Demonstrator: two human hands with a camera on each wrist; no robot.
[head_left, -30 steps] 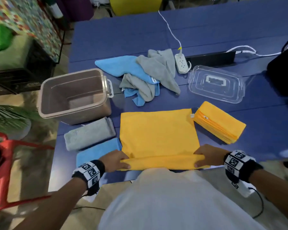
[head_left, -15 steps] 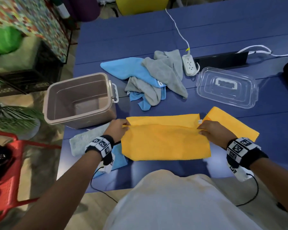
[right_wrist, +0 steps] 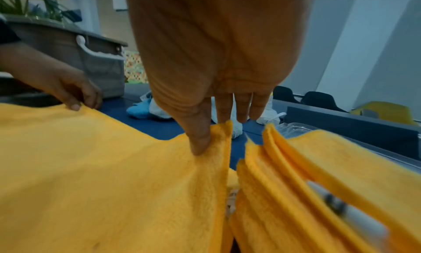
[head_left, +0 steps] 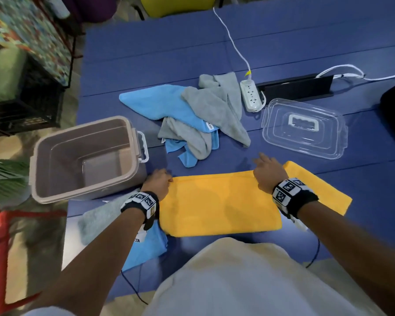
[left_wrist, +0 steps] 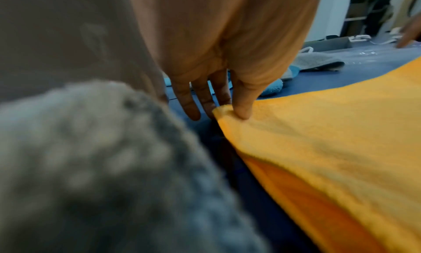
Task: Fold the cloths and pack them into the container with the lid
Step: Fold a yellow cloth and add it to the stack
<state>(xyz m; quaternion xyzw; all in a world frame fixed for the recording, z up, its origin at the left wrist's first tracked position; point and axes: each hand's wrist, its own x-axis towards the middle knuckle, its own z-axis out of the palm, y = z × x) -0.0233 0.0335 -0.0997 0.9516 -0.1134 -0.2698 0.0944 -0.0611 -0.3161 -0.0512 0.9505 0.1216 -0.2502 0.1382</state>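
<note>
On the far left of the blue counter (head_left: 283, 49) sits the open brown container (head_left: 87, 156), with nothing inside it. Just in front of it lie a folded grey cloth (head_left: 100, 218) and a folded light blue cloth (head_left: 146, 245), side by side.

The left hand (head_left: 157, 182) reaches forward, its arm stretched out over those two folded cloths. Its grip is a pinch: in the left wrist view the thumb (left_wrist: 242, 102) presses on top of the far left corner of the yellow cloth (head_left: 219, 204), with the fingers curled under the edge.

The yellow cloth lies flat in the middle, folded over once into a long shape. Behind it is a loose heap of grey and blue cloths (head_left: 198, 117).

The right hand (head_left: 268, 173) reaches forward the same way, palm down, at the far right corner of the yellow cloth. Its grip is also a pinch: in the right wrist view the thumb (right_wrist: 200, 140) sits on top of the corner, and the other fingers point forward past the edge.

Right beside that corner lies a folded yellow cloth (head_left: 317, 190), touching the cloth being folded. Farther back on the right is the clear lid (head_left: 306, 131), flat on the counter, with a white power strip (head_left: 251, 98) next to it.
</note>
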